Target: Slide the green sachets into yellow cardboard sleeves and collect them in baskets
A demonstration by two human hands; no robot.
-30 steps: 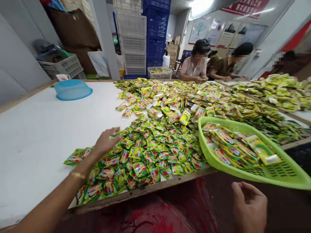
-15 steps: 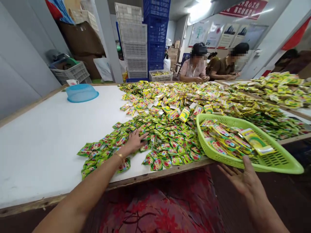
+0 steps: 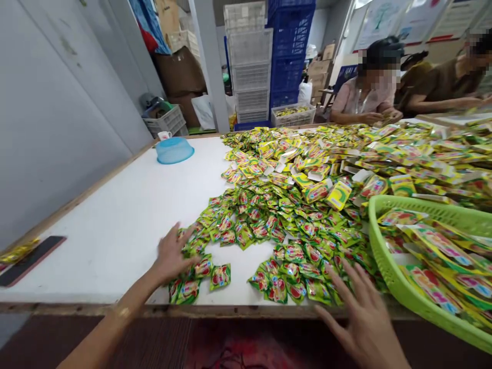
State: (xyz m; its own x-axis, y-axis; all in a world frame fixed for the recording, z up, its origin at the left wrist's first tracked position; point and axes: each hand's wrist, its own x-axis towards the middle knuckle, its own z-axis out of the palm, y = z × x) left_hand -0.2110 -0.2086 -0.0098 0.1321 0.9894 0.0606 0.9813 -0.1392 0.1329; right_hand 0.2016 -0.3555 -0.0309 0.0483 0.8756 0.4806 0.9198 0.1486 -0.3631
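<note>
Small green candy packets (image 3: 265,220) with red fruit pictures lie spread over the near part of the white table (image 3: 126,215). My left hand (image 3: 175,254) is at the left edge of the packets, fingers spread, touching or just over some of them. Near the table's front edge, my right hand (image 3: 355,302) hovers over or beside the packets with its fingers apart and nothing in it. To its right stands a light green plastic basket (image 3: 388,271) holding flat yellow-green cartons (image 3: 442,246).
Behind the packets lies a broad heap of yellow cartons (image 3: 300,159). A blue basin (image 3: 175,151), a white cup (image 3: 164,135) and a dark phone-like slab (image 3: 33,260) rest on the left. Stacked crates (image 3: 251,66) stand behind; co-workers (image 3: 369,92) sit across the table.
My left hand has moved left from the middle of the packets to their outer edge. My right hand has left the basket's underside for the packets. The view has turned left.
</note>
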